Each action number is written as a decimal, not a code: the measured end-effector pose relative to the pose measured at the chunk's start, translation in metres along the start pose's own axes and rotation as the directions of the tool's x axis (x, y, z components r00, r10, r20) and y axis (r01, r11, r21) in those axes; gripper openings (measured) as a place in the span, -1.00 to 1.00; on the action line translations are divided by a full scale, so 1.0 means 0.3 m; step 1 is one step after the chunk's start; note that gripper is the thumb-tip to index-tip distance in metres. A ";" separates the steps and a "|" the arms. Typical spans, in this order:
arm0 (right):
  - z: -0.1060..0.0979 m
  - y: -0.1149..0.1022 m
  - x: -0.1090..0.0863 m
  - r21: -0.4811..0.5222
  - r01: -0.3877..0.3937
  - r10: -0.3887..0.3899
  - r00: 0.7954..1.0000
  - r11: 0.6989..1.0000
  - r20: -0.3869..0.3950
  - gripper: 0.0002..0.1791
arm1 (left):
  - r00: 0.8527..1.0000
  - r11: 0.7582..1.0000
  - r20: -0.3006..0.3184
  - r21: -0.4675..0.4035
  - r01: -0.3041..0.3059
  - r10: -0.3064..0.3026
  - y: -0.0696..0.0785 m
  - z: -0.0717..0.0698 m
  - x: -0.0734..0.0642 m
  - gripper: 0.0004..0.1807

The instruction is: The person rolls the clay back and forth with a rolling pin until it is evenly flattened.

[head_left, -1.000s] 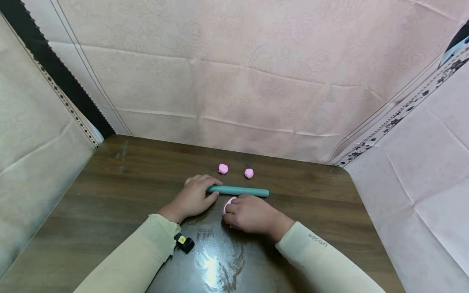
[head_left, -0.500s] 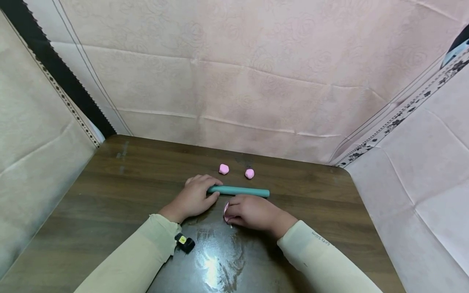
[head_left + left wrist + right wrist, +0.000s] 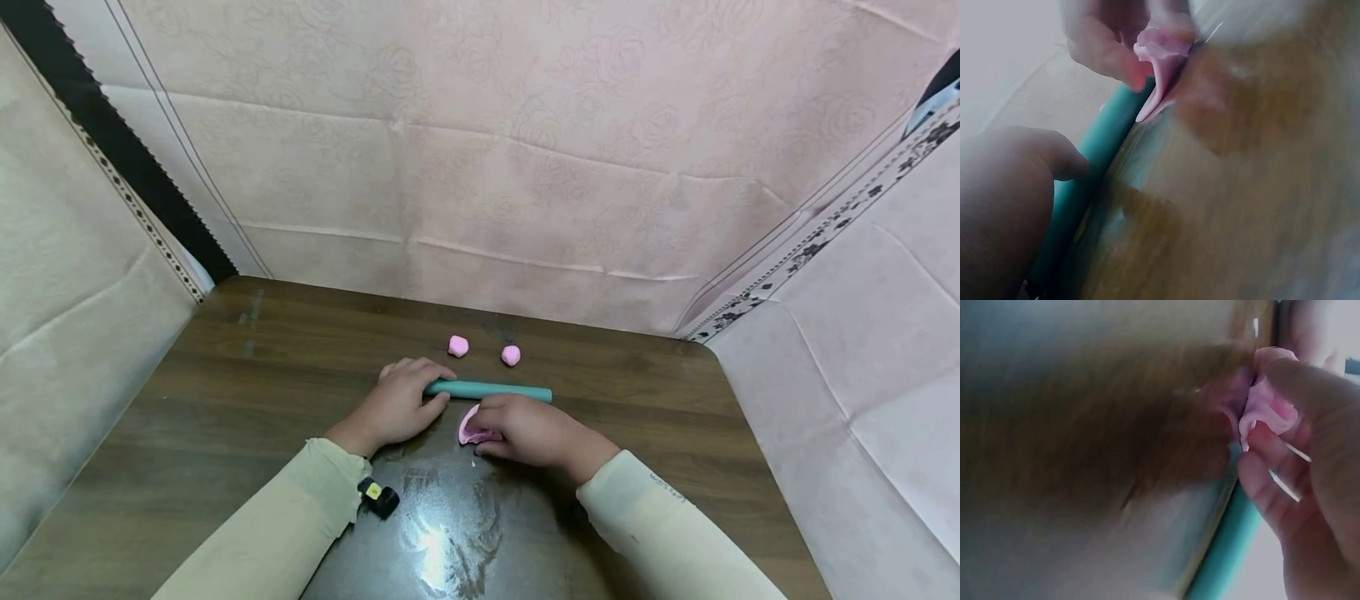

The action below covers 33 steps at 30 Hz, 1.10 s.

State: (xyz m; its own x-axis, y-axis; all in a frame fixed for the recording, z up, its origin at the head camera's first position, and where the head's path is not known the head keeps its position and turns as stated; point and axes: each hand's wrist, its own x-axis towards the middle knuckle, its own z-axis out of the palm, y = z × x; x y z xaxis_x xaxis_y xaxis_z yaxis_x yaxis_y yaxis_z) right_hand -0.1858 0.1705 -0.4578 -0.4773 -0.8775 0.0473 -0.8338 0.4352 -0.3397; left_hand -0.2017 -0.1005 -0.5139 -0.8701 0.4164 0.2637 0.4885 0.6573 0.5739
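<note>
A thin, flattened piece of pink modelling clay (image 3: 474, 427) is pinched by my right hand (image 3: 528, 429); its left edge is lifted and curls up. The right wrist view shows the folded pink clay (image 3: 1266, 409) between thumb and fingers. Just beyond it lies a plain teal rod (image 3: 498, 390) without handles. My left hand (image 3: 397, 400) holds the rod's left end, thumb on the near side and fingers on the far side. In the left wrist view that thumb presses against the teal rod (image 3: 1107, 134).
Two small pink clay lumps (image 3: 458, 346) sit behind the rod on the brown wooden table (image 3: 300, 350). A wet, shiny smear (image 3: 450, 517) covers the table near the front. Pale patterned cloth (image 3: 487, 167) hangs at the back and both sides.
My right hand has shifted slightly right and peeled up the clay's edge, so more of the clay shows and it bends over. The left hand and rod stay nearly still.
</note>
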 end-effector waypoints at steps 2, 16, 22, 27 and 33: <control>-0.004 -0.003 0.000 -0.099 0.024 -0.022 1.000 0.995 0.015 -0.81 | 1.000 1.000 -0.001 -0.001 0.001 -0.001 0.000 -0.001 0.000 -0.64; -0.013 -0.042 0.007 -0.227 -0.015 -0.006 0.996 0.974 -0.091 -0.93 | 1.000 1.000 0.003 -0.001 0.007 -0.007 -0.001 -0.003 0.001 -0.65; 0.014 -0.053 0.001 -0.432 0.052 -0.058 0.998 0.900 -0.001 -0.82 | 1.000 1.000 -0.009 -0.001 -0.003 0.003 -0.001 0.000 0.001 -0.65; 0.043 -0.072 0.007 -0.644 0.030 -0.027 1.000 0.765 0.014 -0.84 | 1.000 1.000 -0.013 -0.005 -0.002 0.002 0.000 0.000 0.000 -0.66; 0.056 -0.086 0.020 -0.686 0.013 0.027 0.998 0.727 0.048 -0.74 | 1.000 1.000 -0.006 -0.004 0.005 -0.005 0.006 -0.005 -0.004 -0.65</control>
State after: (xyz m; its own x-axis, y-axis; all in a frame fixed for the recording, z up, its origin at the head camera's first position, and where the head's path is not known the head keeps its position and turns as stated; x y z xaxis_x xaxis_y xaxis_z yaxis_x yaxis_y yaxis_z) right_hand -0.1626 0.1506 -0.4646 -0.4862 -0.8738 -0.0071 -0.8030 0.4435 0.3981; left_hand -0.1999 -0.1008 -0.5122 -0.8728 0.4093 0.2659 0.4842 0.6566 0.5783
